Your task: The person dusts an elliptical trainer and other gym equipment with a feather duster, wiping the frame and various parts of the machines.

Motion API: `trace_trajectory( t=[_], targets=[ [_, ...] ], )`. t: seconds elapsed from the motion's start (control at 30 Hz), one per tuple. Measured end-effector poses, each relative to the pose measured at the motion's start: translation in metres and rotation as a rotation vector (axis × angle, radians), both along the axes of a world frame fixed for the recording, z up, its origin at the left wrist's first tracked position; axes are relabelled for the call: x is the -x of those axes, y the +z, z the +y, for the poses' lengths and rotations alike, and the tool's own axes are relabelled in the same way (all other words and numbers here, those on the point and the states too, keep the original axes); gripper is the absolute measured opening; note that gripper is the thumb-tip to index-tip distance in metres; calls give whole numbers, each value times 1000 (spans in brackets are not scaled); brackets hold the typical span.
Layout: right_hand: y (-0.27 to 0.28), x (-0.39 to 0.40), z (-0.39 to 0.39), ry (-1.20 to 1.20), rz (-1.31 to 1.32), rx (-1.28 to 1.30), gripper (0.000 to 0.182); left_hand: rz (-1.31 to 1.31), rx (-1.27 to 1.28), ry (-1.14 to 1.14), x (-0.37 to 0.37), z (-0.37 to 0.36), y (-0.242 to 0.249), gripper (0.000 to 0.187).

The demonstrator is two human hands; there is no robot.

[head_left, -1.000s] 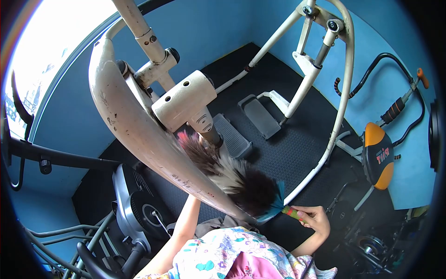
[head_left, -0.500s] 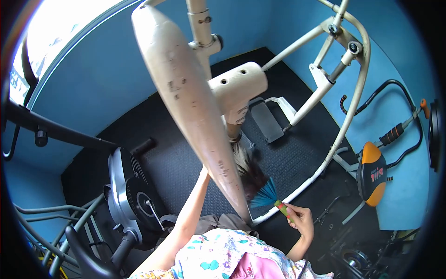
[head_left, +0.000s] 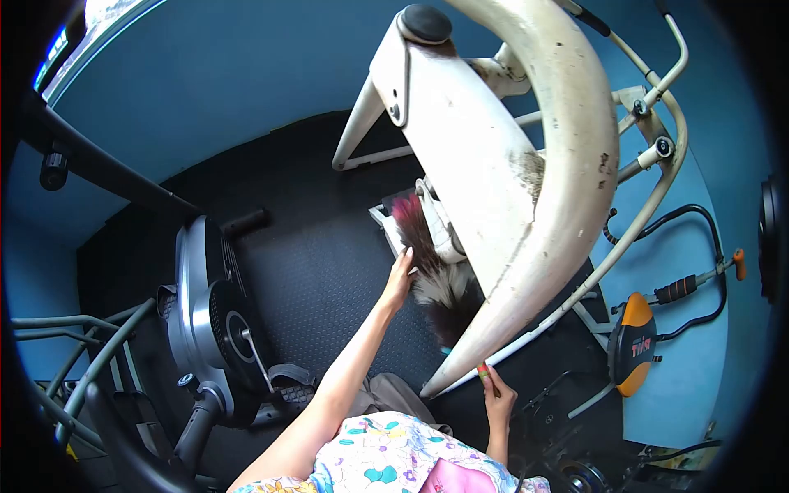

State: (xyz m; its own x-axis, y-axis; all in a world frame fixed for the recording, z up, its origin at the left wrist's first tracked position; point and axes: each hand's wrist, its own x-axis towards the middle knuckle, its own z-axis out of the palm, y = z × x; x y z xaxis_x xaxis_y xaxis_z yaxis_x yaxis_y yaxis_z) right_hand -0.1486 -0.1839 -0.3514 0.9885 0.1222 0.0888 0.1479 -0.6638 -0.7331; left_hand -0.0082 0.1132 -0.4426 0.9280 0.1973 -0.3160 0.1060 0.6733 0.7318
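My right hand [head_left: 498, 400] is closed around the green and red handle [head_left: 483, 374] of a feather duster, close to the tapered lower tip of a white exercise machine [head_left: 468, 148]. The duster's feathers [head_left: 448, 287], black, white and dark red with a pink end, lie along the machine's lower inner side. Part of the duster is hidden behind the machine's curved white beam [head_left: 567, 189]. My left hand [head_left: 400, 279] reaches forward with fingers stretched out, right at the edge of the feathers. Dark scuffs mark the white paint.
At left stands a grey and black exercise bike [head_left: 209, 329]. An orange and black exerciser [head_left: 634, 345] leans by the blue wall on the right. White tubular framing [head_left: 657, 181] curves around the machine's right side. Black textured matting [head_left: 320, 271] covers the floor.
The white machine shows farther right and from another angle. The duster's feathers reach farther forward along it. My left hand, hidden behind the machine before, now shows beside the feathers.
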Motion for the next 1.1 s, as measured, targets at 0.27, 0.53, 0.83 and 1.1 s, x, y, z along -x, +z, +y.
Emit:
trace_trajectory(
  t=[0.27, 0.53, 0.83, 1.1],
  targets=[
    [-30, -1, -1, -107, 96, -7, 21, 17, -34, -97, 2, 8, -15, 77],
    [-62, -10, -5, -67, 153, 290, 12, 136, -88, -45, 20, 9, -29, 72],
    [-111, -33, -4, 123, 7, 149, 27, -24, -224, -150, 12, -3, -17, 61],
    [-160, -49, -2, -197, 529, -22, 29, -3, -503, -118, 7, -30, -18, 61]
  ],
)
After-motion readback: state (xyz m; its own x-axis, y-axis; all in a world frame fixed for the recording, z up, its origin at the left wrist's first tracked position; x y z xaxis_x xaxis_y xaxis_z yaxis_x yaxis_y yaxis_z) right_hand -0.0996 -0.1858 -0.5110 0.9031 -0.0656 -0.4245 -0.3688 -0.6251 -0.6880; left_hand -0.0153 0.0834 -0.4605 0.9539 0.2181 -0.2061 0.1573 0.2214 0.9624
